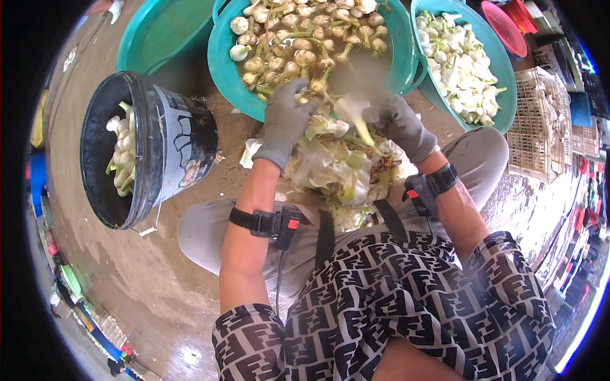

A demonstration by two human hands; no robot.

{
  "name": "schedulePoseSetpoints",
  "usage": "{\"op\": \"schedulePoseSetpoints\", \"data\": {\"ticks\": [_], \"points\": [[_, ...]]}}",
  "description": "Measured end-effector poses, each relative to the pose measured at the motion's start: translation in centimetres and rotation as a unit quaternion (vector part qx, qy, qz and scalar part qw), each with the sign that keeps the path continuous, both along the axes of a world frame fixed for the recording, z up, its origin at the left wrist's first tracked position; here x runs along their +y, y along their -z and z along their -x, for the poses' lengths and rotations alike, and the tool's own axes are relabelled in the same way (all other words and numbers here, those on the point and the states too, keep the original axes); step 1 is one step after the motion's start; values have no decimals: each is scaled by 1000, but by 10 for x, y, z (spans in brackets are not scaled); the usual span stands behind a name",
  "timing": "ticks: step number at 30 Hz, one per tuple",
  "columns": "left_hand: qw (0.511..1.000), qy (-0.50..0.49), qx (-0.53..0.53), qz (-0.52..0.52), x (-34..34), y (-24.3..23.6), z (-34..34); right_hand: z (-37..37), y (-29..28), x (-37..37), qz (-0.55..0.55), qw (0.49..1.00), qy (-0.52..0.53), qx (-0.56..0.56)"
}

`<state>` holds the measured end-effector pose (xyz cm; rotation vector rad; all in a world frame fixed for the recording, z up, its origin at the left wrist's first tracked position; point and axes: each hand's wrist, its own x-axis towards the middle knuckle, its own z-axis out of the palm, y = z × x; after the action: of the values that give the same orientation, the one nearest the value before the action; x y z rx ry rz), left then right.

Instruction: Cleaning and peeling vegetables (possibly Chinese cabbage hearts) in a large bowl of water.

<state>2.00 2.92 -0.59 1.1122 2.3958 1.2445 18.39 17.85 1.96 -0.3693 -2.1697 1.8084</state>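
My left hand (pixel 284 124), in a grey glove, is at the near rim of a teal tub (pixel 223 79). Its thumb and fingers are apart and curved, close to wet garlic bulbs (pixel 305 57) in brown water. My right hand (pixel 408 129), also gloved, has its fingers closed at a pale garlic bulb (pixel 353 113) with a green stem pointing down. Blur softens the fingertips and the bulb's edge. Below both hands, a heap of stripped garlic skins and leaves (pixel 343 168) lies between my legs.
At left stands a black bucket (pixel 136 82) with several white bulbs inside. Another teal tub (pixel 155 38) is behind it. To the right, a teal tub (pixel 502 105) holds many clean white bulbs. Beyond are a pink basin (pixel 505 28) and plastic crates (pixel 530 127).
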Motion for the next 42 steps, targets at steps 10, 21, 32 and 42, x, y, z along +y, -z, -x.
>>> {"op": "schedulePoseSetpoints", "data": {"ticks": [10, 21, 32, 42], "points": [[984, 106, -133, -45, 2, -7, -24, 12, 1, -18, 43, 987, -2, -152], [986, 16, 80, 145, -3, 6, -6, 9, -17, -15, 3, 996, -36, -79], [980, 116, -116, -113, -7, 24, -13, 24, -3, -28, 86, 994, 20, -59], [722, 30, -671, -167, -6, -2, -8, 27, 12, -17, 82, 996, 35, 12]]}}
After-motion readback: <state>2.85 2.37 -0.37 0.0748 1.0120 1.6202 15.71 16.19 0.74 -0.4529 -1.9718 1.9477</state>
